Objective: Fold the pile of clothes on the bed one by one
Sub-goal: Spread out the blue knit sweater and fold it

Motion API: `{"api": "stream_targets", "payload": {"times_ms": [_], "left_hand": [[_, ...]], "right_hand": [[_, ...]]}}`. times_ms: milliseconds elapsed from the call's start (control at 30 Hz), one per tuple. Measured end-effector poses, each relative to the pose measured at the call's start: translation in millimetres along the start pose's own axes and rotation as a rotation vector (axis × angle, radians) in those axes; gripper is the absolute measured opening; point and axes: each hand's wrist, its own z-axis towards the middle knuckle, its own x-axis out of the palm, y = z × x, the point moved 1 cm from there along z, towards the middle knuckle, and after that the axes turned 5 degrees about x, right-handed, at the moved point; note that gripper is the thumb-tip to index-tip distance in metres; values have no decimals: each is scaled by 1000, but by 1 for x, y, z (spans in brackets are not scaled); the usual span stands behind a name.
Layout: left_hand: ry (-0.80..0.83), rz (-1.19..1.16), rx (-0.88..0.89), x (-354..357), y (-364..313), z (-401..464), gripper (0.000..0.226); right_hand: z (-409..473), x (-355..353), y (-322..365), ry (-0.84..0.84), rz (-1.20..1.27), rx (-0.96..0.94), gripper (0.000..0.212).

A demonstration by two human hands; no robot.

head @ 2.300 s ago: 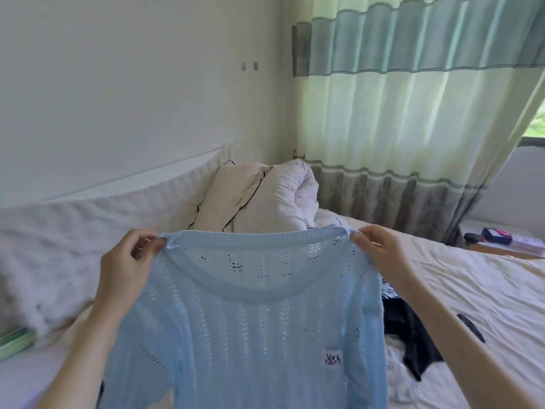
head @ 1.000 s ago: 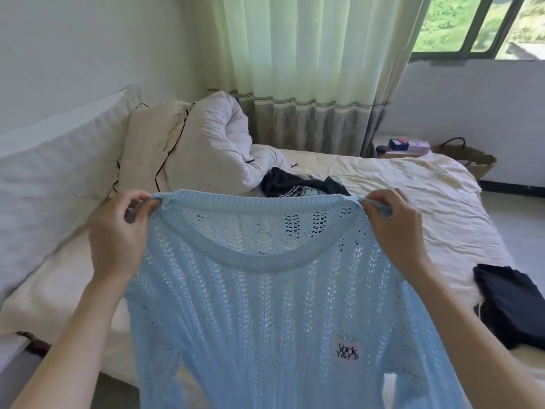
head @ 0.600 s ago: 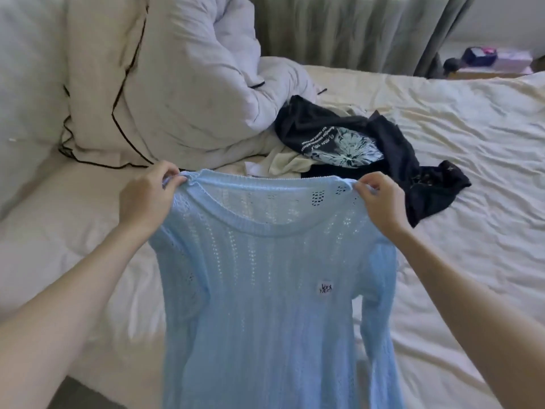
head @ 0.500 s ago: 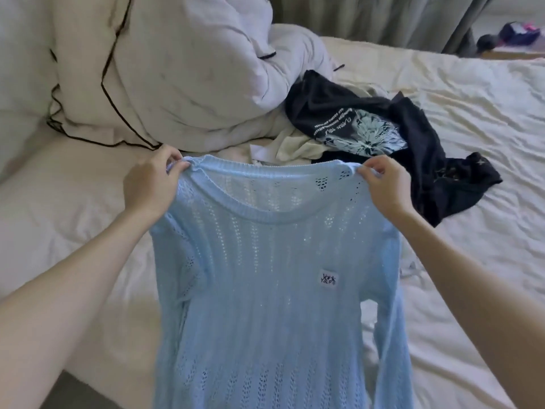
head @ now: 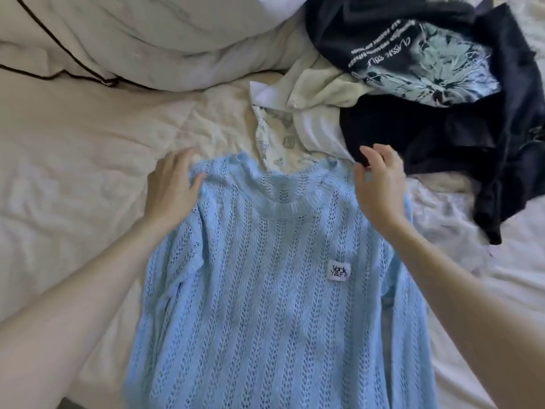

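Cream bedding (head: 73, 160) is lying under a light-blue knit sweater (head: 265, 290); left hand (head: 172, 187) and right hand (head: 380, 184) are resting loose-fingered, grasping nothing, at its shoulders.

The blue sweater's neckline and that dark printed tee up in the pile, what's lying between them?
In the head view, a crumpled white and cream garment with a small pattern lies between the blue sweater neckline and the dark printed tee.

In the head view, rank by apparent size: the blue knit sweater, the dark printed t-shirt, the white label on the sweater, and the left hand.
1. blue knit sweater, though it lies nearest the camera and runs out of frame.
2. dark printed t-shirt, crumpled and partly cut off.
3. left hand.
4. white label.
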Motion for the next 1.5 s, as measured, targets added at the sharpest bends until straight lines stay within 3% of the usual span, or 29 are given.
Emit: {"api": "stream_targets", "payload": {"times_ms": [100,200,300,400,500,567,667,733,833,933,1067,1200,1333,1500], "left_hand": [[102,95,227,37,-3,-64,39],[311,234,441,67,-4,-118,50],[532,422,382,75,24,-129,68],[584,513,236,75,65,-114,65],[633,453,249,77,71,-109,61],[581,255,241,73,61,-113,59],[242,-183,105,56,55,-132,48],[67,-325,-79,44,68,-158,46],[29,-418,-429,34,100,-207,41],[157,-505,-640,37,117,-241,30],[205,-490,-591,43,119,-249,12],[151,-638,-655,22,147,-240,17],[-95,-597,-689,-25,201,-221,21],[-420,-357,-581,-85,262,-152,27]], "right_hand": [[-71,30,-2,20,-85,-195,35],[-132,62,-10,159,-217,-327,42],[-149,82,-30,344,-381,-350,51],[-141,94,-48,441,-517,-310,61],[-142,98,-45,471,-601,-277,64],[-146,96,-34,469,-633,-216,63],[-162,94,-7,455,-522,-65,60],[-189,94,17,457,-407,-62,62],[-250,101,57,516,-285,-136,61],[-303,122,92,582,-215,-151,60],[-327,151,115,578,-240,-107,57],[-324,164,110,645,-410,-94,56],[-320,161,114,687,-465,-71,55],[-313,159,132,702,-467,27,54]]}}
